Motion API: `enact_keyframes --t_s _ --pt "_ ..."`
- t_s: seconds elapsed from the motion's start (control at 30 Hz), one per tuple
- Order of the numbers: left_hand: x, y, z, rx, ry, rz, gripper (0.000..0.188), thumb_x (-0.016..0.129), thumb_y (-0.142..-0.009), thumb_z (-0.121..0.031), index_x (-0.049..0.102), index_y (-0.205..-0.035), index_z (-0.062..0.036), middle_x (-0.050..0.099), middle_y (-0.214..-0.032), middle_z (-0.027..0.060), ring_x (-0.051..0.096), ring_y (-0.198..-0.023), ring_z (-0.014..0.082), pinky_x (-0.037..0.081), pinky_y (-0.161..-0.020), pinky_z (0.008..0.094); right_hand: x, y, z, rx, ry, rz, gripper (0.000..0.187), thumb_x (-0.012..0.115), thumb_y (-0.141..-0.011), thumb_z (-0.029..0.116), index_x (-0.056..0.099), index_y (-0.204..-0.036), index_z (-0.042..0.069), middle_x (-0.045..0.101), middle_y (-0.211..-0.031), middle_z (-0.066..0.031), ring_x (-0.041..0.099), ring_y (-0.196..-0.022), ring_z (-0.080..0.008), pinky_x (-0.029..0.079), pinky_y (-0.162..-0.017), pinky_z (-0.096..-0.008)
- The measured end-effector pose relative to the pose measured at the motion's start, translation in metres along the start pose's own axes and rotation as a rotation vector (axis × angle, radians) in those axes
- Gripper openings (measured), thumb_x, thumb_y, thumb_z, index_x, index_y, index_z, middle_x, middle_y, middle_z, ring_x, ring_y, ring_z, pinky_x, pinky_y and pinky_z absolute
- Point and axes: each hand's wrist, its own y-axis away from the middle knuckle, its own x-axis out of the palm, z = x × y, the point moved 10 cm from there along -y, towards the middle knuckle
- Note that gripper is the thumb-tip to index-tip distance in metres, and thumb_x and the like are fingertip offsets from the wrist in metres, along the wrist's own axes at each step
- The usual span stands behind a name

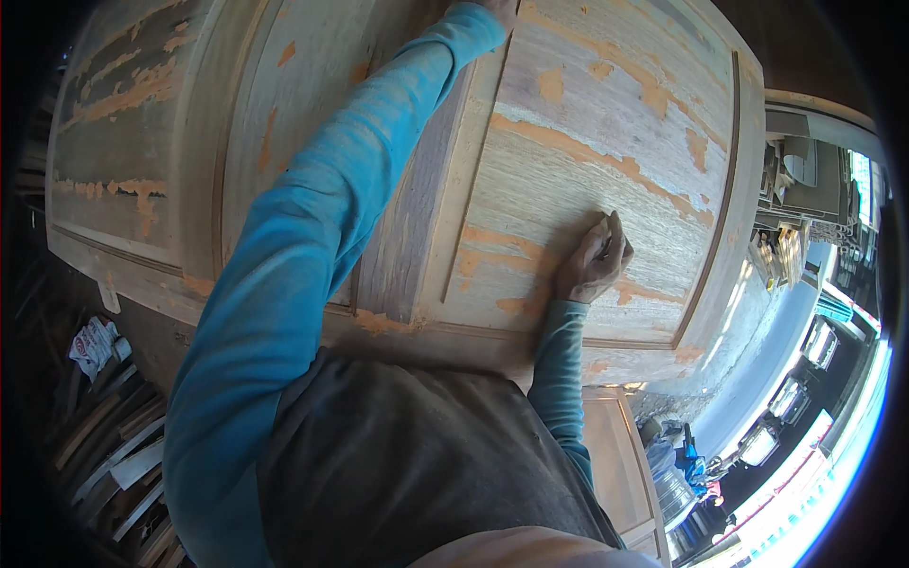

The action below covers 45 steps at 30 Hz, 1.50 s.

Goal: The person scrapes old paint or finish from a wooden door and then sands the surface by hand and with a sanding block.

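Note:
A large wooden door [431, 246] with recessed panels lies in front of me, its pale wood streaked with orange-brown filler. My left arm, in a dusty blue sleeve, reaches across it to the far side. Only the back part of my left hand [494, 8] shows at the top edge; its fingers are cut off from view. Over the right panel [578, 189], close to its near end, is my right hand [597, 260]. The fingers are curled together, and whatever they may hold is hidden.
Curved wood offcuts [123, 454] are piled on the floor at the lower left, with a crumpled white bag [93, 346] beside them. Another panelled wooden piece [620, 454] stands below the door's right end. Stacked boards [814, 185] lie at the far right.

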Motion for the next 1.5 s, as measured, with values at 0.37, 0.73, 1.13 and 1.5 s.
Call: enact_keyframes --t_s 0.37,0.73,1.13,1.5 --pt "0.011 -0.003 0.008 -0.008 -0.014 0.072 0.029 0.055 -0.097 -0.019 0.079 -0.113 -0.0125 0.078 -0.114 0.0105 0.075 -0.098 0.0319 0.053 -0.063 0.0615 -0.002 0.008 0.000 0.081 -0.020 0.003 0.035 0.062 -0.101 0.020 0.068 -0.130 0.003 0.060 -0.113 -0.0157 0.061 -0.106 -0.0281 0.053 -0.089 -0.0390" --pt "0.001 0.005 -0.003 -0.055 0.026 0.054 0.030 0.054 -0.099 -0.020 0.074 -0.119 -0.0122 0.073 -0.120 0.0133 0.071 -0.104 0.0340 0.051 -0.071 0.0596 -0.005 0.002 0.004 0.059 -0.002 0.005 0.034 0.060 -0.100 0.020 0.068 -0.130 0.004 0.061 -0.113 -0.0172 0.061 -0.109 -0.0308 0.053 -0.093 -0.0397" --pt "-0.016 -0.002 -0.004 -0.082 0.061 0.022 0.032 0.052 -0.100 -0.021 0.067 -0.127 -0.0117 0.066 -0.128 0.0170 0.064 -0.113 0.0370 0.049 -0.082 0.0566 -0.003 0.003 0.002 0.086 0.011 0.004 0.035 0.060 -0.100 0.018 0.068 -0.131 0.006 0.061 -0.115 -0.0164 0.061 -0.108 -0.0307 0.053 -0.092 -0.0404" --pt "-0.042 0.003 -0.019 -0.128 0.145 -0.063 0.036 0.051 -0.102 -0.023 0.060 -0.135 -0.0113 0.060 -0.136 0.0204 0.058 -0.122 0.0398 0.046 -0.093 0.0539 -0.007 0.006 0.004 -0.040 0.020 -0.043 0.038 0.062 -0.100 0.021 0.067 -0.134 0.004 0.060 -0.112 -0.0147 0.059 -0.102 -0.0255 0.051 -0.091 -0.0372"
